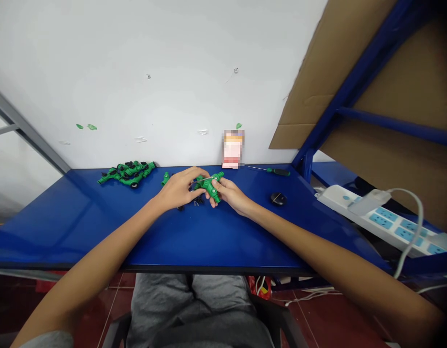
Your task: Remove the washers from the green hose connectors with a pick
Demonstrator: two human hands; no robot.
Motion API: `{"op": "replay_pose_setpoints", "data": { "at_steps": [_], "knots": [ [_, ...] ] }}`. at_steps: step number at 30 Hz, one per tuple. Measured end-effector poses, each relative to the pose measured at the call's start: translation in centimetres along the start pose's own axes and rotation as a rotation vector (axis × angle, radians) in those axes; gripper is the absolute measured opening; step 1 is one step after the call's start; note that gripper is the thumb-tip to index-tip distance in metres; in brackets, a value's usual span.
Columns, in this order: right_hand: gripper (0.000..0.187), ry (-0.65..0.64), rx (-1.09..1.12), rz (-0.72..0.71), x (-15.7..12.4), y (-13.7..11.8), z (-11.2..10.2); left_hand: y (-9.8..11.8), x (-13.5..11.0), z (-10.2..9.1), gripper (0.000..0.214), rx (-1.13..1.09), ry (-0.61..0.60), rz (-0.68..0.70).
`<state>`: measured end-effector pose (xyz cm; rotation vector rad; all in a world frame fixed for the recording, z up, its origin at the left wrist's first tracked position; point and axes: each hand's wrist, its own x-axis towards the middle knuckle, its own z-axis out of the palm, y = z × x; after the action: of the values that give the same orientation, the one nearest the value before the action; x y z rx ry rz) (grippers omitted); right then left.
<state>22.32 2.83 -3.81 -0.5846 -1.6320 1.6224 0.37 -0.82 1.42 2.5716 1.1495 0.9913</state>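
Above the middle of the blue table, my right hand [229, 192] is closed around a green plastic pipe fitting [210, 188] with several branches. My left hand [180, 187] curves in from the left, its thumb and fingers bent about a thin grey metal rod [200, 181]. The rod reaches across to the fitting; its far end by my right thumb is too small to make out. A loose green piece [166, 178] lies just behind my left hand. Small black parts and tiny screws [196, 203] lie beneath my hands, partly hidden.
A pile of green fittings with black parts [131, 173] lies at the back left of the table [100, 222]. At the back right are a green-and-black screwdriver [277, 171] and a blurred box [232, 150]. A black round object [278, 198] and a white power strip [381, 217] are to the right.
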Motion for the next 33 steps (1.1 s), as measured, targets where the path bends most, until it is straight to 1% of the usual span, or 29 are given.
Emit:
{"op": "replay_pose_setpoints", "data": {
  "at_steps": [3, 5, 7, 12, 14, 16, 20, 23, 26, 29, 33],
  "knots": [
    [0.049, 0.027, -0.013, -0.046, -0.03, -0.08, -0.02, 0.27, 0.22, -0.12, 0.033, -0.103, 0.006, -0.129],
    [0.050, 0.014, -0.025, -0.053, -0.03, -0.08, -0.07, 0.29, 0.29, -0.11, 0.031, -0.109, -0.023, -0.169],
    [0.052, -0.005, -0.020, -0.031, -0.03, -0.09, -0.14, 0.20, 0.25, -0.04, 0.029, -0.076, -0.035, -0.139],
    [0.051, -0.031, 0.017, 0.019, -0.09, -0.36, -0.18, 0.07, -0.07, -0.04, 0.024, 0.054, -0.021, 0.065],
    [0.051, -0.040, 0.027, 0.020, -0.12, -0.45, -0.12, 0.19, -0.11, -0.14, 0.027, 0.067, -0.030, 0.089],
    [0.052, -0.032, 0.032, 0.017, -0.12, -0.47, -0.07, 0.39, -0.04, -0.23, 0.028, 0.027, -0.031, 0.052],
    [0.050, 0.010, 0.000, -0.005, -0.11, -0.42, -0.05, 0.58, 0.28, -0.27, 0.033, -0.081, 0.015, -0.136],
    [0.048, 0.013, -0.030, -0.012, -0.16, -0.48, -0.01, 0.49, 0.43, -0.24, 0.035, -0.102, -0.027, -0.206],
    [0.047, -0.017, -0.048, 0.000, -0.21, -0.51, 0.02, 0.52, 0.43, -0.34, 0.037, -0.116, -0.085, -0.212],
    [0.048, -0.028, -0.040, 0.018, -0.19, -0.40, -0.09, 0.69, 0.37, -0.50, 0.028, -0.115, -0.063, -0.193],
    [0.049, -0.009, -0.039, 0.016, -0.03, -0.23, -0.29, 0.55, 0.35, -0.47, 0.024, -0.117, -0.025, -0.089]
  ]
}}
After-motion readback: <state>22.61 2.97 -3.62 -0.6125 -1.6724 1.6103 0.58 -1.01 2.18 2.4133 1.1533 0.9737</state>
